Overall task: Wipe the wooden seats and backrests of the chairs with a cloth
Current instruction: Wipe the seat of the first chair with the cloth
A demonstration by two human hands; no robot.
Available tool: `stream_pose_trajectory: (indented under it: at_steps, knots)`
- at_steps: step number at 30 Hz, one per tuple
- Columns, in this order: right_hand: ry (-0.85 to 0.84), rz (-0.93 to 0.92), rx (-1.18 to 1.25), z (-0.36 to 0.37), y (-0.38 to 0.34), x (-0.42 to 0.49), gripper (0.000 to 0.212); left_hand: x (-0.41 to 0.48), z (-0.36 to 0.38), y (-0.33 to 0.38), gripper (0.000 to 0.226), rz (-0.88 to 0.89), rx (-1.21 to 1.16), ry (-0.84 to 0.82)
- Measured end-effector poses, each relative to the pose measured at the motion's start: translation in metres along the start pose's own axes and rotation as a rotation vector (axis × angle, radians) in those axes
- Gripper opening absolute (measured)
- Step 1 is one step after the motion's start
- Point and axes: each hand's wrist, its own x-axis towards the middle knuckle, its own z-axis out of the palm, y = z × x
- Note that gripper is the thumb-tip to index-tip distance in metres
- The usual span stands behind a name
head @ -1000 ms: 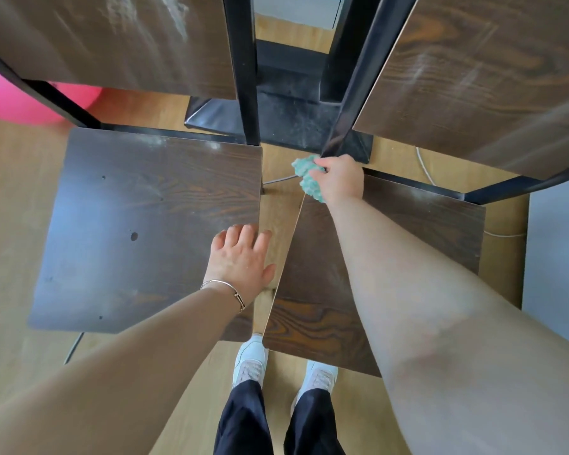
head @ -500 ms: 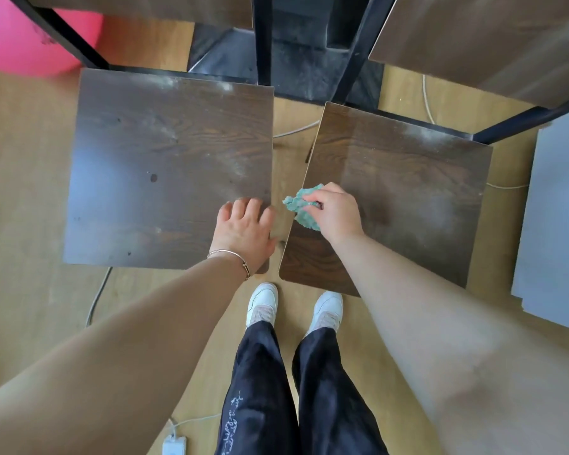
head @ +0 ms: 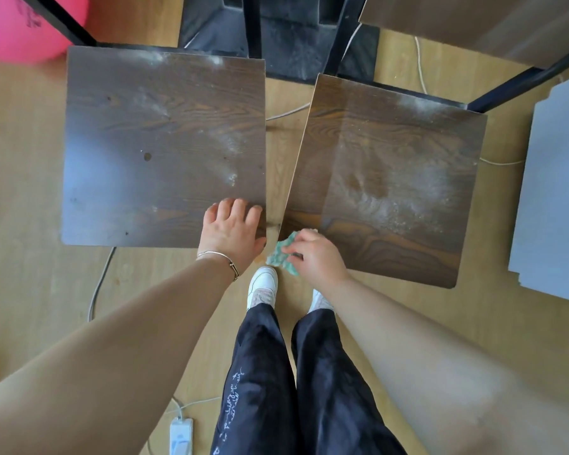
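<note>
Reaching down and forward, both bare arms stretch to two dark wooden chair seats that stand side by side on the pale wood floor (head: 30,224). The left hand (head: 232,229) lies palm down on the left seat (head: 145,142) near its front right corner. Its fingers are straight and slightly spread, and the thumb lies along the seat's right edge. A thin bracelet (head: 222,257) circles that wrist. The right hand (head: 316,254) is at the front left corner of the right seat (head: 391,159), with its fingers curled and pinching a crumpled green cloth (head: 281,254). The cloth sticks out to the left of the knuckles, over the gap between the seats and just above a white shoe (head: 263,285). Pale dust streaks the middle and back of the right seat, while a strip along its left edge looks darker and cleaner. A second ago the cloth was pressed at the back left corner of this seat, beside the black frame. Half a second ago it was midway along the left edge, and now it has reached the front corner. Over that time the left hand has kept its flat hold near the same corner of the left seat. A pink ball (head: 20,24) sits on the floor beyond the left seat's back left corner.
</note>
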Motion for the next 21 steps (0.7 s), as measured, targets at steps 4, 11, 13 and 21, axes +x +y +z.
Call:
stream_pose_trajectory:
  at_steps: [4, 11, 13, 21]
  knots:
    - [0.059, 0.068, 0.024, -0.015, 0.0, 0.007, 0.021, 0.013, -0.005, 0.006, 0.053, -0.022, 0.0, 0.033]
    - [0.428, 0.292, 0.125, -0.134, 0.016, 0.123, 0.021, 0.078, -0.029, 0.025, 0.053, -0.019, -0.005, 0.099]
    - [0.479, 0.303, 0.088, -0.161, 0.02, 0.162, 0.023, 0.101, -0.037, 0.03, 0.054, -0.034, -0.023, 0.118]
    - [0.498, 0.37, -0.023, -0.189, 0.034, 0.241, 0.028, 0.151, -0.046, 0.033, 0.058, -0.056, -0.052, 0.131]
